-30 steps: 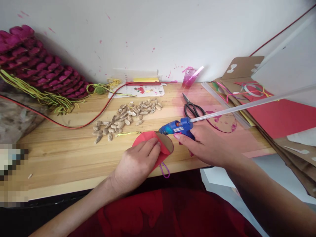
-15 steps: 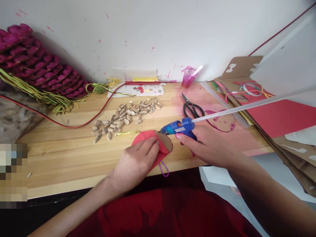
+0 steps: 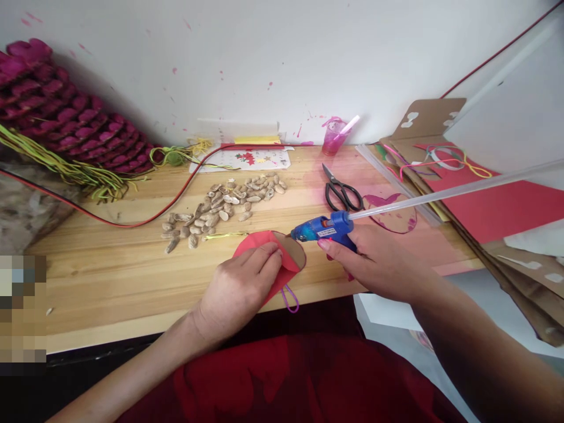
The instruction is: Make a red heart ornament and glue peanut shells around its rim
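Head view, lower centre of the frame: the left hand lies flat on a red paper piece at the near edge of the desk, fingers spread and pressing it down rather than curled round it, so its grip is open on the paper. The paper looks folded over a brown cardboard disc, whose bare face shows at the right edge of the fold; a purple loop hangs from under it over the desk's edge.

Just right of centre, the right hand has its grip closed round the blue glue gun, forefinger lying along the underside near the trigger. The nozzle points left and meets the top edge of the disc. A long clear glue stick runs from the back of the gun to the right edge of the frame.

The step in hand looks like gluing paper to disc at the fold. The next move would call for a steady nozzle, a modest bead, and left fingertips kept off the hot glue.

Upper centre: a scatter of pale seeds, black scissors, a pink cup. Upper left: a stack of magenta craft pieces
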Demonstrator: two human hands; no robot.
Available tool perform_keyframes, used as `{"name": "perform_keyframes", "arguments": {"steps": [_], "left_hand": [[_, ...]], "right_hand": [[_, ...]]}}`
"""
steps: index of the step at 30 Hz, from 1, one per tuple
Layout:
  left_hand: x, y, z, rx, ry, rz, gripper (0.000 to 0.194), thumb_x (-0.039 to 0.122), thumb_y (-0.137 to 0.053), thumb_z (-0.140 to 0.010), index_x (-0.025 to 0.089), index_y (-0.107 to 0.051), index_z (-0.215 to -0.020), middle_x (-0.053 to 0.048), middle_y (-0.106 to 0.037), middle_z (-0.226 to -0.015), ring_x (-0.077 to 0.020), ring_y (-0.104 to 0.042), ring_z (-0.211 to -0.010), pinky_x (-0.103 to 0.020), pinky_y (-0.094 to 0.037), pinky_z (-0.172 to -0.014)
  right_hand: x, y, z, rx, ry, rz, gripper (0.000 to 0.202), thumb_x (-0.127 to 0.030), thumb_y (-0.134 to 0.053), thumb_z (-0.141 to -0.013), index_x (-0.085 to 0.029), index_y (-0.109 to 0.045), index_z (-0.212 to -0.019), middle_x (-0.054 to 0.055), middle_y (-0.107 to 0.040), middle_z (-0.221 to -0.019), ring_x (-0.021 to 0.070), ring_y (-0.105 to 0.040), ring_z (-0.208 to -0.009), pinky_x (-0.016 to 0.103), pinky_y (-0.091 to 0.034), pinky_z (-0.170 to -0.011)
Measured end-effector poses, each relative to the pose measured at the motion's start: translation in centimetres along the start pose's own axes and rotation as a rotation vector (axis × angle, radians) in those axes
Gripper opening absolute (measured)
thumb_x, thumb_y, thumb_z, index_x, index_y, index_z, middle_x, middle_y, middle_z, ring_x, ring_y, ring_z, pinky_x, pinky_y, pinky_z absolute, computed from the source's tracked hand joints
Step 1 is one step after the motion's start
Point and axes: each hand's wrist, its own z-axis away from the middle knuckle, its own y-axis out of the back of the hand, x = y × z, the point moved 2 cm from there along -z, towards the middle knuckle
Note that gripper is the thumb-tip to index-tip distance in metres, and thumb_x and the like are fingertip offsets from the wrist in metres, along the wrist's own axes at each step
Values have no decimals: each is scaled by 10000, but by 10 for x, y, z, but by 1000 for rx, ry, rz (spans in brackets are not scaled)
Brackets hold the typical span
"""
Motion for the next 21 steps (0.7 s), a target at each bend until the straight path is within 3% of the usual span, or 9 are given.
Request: {"name": "perform_keyframes", "arguments": {"steps": [21], "left_hand": [[0, 0, 1, 6, 15, 0, 207, 123, -473, -962, 128, -574, -1142, -128, -695, -1171, -214, -697, -931, -309, -582, -729]], "right_hand": [[3, 5, 13, -28, -62, 41, 387, -427, -439, -980, -220, -492, -657, 14, -627, -666, 168, -521, -600, 317, -342, -585]]}}
